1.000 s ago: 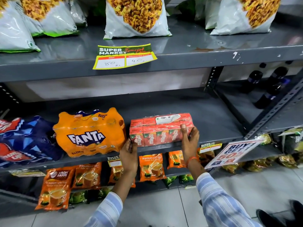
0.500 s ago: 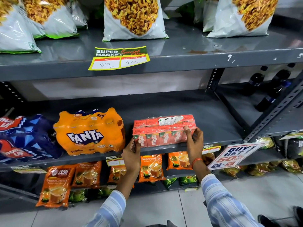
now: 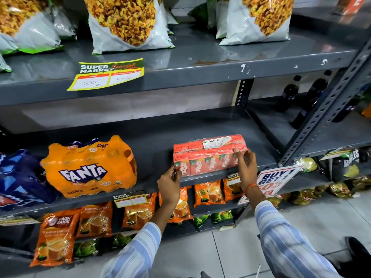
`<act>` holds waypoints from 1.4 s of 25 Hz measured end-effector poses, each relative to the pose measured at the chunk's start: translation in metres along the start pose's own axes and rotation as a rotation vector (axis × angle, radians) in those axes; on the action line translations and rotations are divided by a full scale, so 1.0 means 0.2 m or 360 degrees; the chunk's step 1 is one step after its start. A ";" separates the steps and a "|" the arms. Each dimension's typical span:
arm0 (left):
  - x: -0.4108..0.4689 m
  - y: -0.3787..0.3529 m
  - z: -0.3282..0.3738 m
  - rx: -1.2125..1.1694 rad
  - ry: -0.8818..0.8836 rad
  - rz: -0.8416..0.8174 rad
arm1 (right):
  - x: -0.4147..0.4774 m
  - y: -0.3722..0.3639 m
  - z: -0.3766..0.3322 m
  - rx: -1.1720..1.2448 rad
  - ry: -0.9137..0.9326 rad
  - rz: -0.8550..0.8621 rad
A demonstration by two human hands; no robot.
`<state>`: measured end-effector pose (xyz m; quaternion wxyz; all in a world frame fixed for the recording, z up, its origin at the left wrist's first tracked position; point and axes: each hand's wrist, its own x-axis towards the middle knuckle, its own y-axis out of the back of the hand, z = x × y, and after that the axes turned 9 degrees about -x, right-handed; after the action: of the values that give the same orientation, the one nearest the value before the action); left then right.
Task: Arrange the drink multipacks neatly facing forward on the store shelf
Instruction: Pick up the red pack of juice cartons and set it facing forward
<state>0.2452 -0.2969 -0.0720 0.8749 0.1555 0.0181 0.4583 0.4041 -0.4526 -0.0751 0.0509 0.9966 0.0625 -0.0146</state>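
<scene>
At nine o'clock in my view a dark blue shrink-wrapped multipack with red and white lettering (image 3: 19, 177) sits on the grey metal middle shelf (image 3: 200, 125), partly cut off by the frame edge. Just beside it toward the centre I see the orange plastic-wrapped Fanta bottle multipack (image 3: 90, 166), its white logo facing me, set at the shelf's front edge. Below it, at seven o'clock, orange foil tea pouches (image 3: 55, 237) hang in a row along the lower shelf.

Near the centre I see the left hand (image 3: 169, 183), coming out of a blue-and-white striped sleeve (image 3: 136, 255); its fingers press the left end of the red shrink-wrapped pack of Maaza juice cartons (image 3: 208, 155), at the front lower corner. That pack stands on the middle shelf at about three o'clock from the Fanta pack, well apart from it, its front row of cartons facing me along the shelf edge and a white label on top. The right hand (image 3: 246, 165) clamps the pack's right end, thumb laid across the front face and fingers wrapped round the side. So I read both hands as closed on the pack, one at each end.

At twelve o'clock, white snack bags printed with yellow pieces (image 3: 128, 23) stand on the top shelf above a yellow-green price tag (image 3: 108, 74). At three o'clock a white and red offer sign (image 3: 277, 180) hangs from the shelf edge, and dark bottles (image 3: 309, 101) stand on the neighbouring shelf at two o'clock.
</scene>
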 end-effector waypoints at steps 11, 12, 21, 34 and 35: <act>-0.01 -0.08 0.03 0.0018 0.0029 -0.0016 | 0.05 0.08 0.02 -0.0051 0.0022 0.0018; -0.01 -0.08 0.03 0.0016 0.0029 -0.0012 | 0.05 0.08 0.02 -0.0058 0.0031 0.0009; -0.01 -0.09 0.03 0.0029 0.0013 0.0045 | 0.04 0.06 0.01 -0.0064 0.0077 0.0009; -0.01 -0.07 0.07 0.0003 -0.0077 -0.0028 | -0.03 -0.05 -0.07 -0.0559 0.0137 0.0366; -0.01 -0.05 0.09 0.0021 -0.0159 -0.0024 | -0.08 -0.10 -0.12 -0.0655 0.0238 0.0452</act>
<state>0.2551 -0.3090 -0.0572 0.8771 0.1837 -0.0213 0.4432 0.3861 -0.4327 -0.0531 0.2493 0.9624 -0.0727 0.0793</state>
